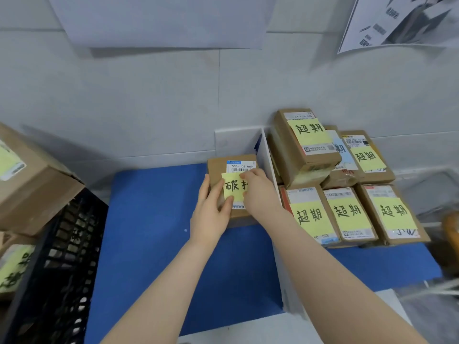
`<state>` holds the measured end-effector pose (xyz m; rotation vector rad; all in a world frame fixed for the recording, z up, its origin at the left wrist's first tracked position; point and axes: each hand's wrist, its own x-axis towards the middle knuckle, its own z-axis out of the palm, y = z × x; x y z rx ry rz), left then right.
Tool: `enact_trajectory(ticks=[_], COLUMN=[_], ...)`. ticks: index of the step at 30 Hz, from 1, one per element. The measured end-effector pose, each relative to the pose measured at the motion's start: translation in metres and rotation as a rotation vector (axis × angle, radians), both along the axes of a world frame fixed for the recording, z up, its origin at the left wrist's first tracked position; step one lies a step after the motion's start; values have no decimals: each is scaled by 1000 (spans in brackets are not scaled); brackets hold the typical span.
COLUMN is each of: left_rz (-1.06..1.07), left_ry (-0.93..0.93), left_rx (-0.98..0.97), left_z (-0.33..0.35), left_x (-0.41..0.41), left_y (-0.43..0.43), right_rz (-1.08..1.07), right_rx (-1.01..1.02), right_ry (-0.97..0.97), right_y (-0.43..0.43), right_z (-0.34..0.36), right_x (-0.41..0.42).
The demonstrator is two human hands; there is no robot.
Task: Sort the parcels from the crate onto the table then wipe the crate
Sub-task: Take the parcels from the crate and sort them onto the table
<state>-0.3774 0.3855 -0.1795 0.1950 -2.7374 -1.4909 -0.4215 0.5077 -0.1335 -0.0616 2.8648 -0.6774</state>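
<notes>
A small cardboard parcel (218, 167) with a yellow handwritten note (232, 187) and a white barcode label lies on the blue table (149, 219), against a white divider (264, 155). My left hand (211, 214) grips its left side, thumb on the note. My right hand (258, 192) holds its right part, fingers curled over the top near the label. The black plastic crate (62, 256) stands at the left edge, with a yellow-noted parcel (12, 266) partly visible in it.
Right of the divider sit several cardboard parcels (347, 214) with yellow notes, some stacked two high. A large cardboard box (32, 180) rests over the crate's far corner. A tiled wall with paper sheets rises behind. Clear plastic lies at the far right.
</notes>
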Motion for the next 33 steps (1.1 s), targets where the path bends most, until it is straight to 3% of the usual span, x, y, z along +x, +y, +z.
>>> enact_trajectory(ticks=[10,26,29,33], left_rz=[-12,-95,-135,-60], left_ry=[10,-95,-184,-153], left_rx=[-56,-111,-173,-278], left_z=[-3,1,17,45], left_x=[-40,-63,-53,9], left_y=[5,6,0,-27], right_rz=[38,24,29,46], right_rx=[153,180,184,225], right_ry=[89,55,48,20], right_y=[-1,-5,-4,0], right_z=[3,3,4,12], right_x=[-36,-58,-59,-56])
